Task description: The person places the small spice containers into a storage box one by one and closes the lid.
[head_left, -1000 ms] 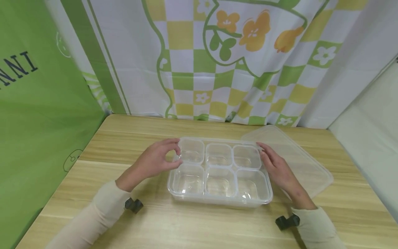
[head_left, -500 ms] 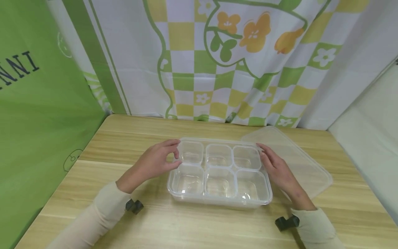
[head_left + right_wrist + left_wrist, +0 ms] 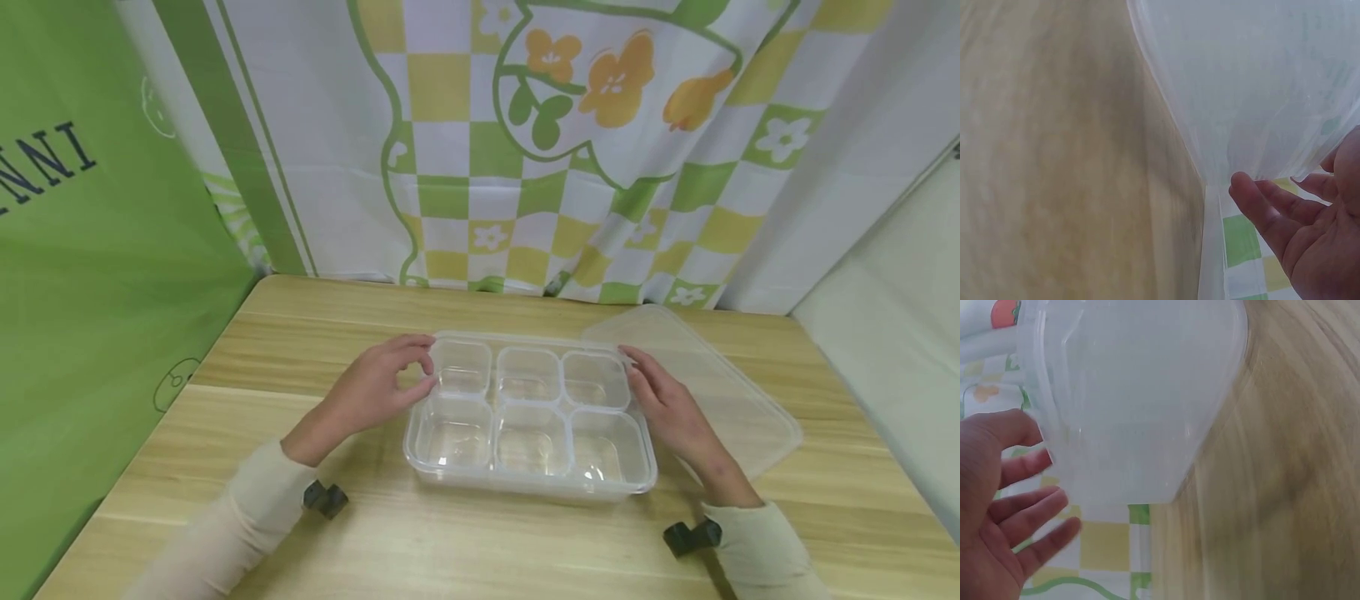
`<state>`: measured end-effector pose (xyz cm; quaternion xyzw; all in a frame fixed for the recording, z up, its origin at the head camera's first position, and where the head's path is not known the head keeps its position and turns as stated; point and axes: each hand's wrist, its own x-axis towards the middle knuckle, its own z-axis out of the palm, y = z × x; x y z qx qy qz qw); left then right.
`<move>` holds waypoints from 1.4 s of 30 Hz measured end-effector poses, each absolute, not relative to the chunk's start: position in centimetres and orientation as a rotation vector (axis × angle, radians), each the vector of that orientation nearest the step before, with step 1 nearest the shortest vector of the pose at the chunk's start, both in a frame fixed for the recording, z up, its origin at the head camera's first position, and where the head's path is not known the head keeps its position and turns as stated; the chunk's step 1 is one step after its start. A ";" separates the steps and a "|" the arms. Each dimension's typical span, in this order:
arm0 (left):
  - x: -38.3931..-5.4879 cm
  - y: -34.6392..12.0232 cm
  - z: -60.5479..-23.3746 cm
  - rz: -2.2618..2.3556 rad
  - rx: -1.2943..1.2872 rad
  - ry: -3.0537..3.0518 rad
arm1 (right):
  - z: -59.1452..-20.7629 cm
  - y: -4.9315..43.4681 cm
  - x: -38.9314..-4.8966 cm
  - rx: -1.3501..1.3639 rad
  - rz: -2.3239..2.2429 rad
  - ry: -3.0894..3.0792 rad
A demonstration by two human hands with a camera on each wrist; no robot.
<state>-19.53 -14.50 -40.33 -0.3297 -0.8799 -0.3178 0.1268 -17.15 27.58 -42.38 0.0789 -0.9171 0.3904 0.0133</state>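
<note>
A clear plastic food box (image 3: 528,482) sits on the table with several small square inner containers (image 3: 532,446) set in it. The insides of these look bare. At the box's left end is my left hand (image 3: 375,382), thumb and forefinger bent close together by the rim; in the left wrist view the other fingers of the left hand (image 3: 997,512) spread loosely beside the wall. My right hand (image 3: 675,412) rests along the right end, fingers toward the far corner. Up close, the right hand (image 3: 1310,231) has extended fingers touching the box's side (image 3: 1241,94).
A flat translucent lid (image 3: 720,383) lies on the table behind and right of the box, partly under the right hand. Wooden table (image 3: 360,542) surrounds the box. A patterned curtain (image 3: 525,167) hangs along the back edge, and a green cloth (image 3: 97,292) hangs at the left.
My left thumb has risen slightly toward the forefinger, narrowing the gap between their tips. The right hand, box and lid stay where they were.
</note>
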 end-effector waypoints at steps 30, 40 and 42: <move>-23.7 -12.7 -44.1 -1.555 -0.690 -2.590 | -40.4 38.9 -15.2 0.152 0.800 -2.956; -23.6 -12.6 -44.1 -1.543 -0.687 -2.557 | -40.8 42.7 -14.8 0.049 0.570 -3.108; -23.5 -12.6 -44.2 -1.532 -0.688 -2.550 | -40.9 43.2 -14.7 0.020 0.550 -3.137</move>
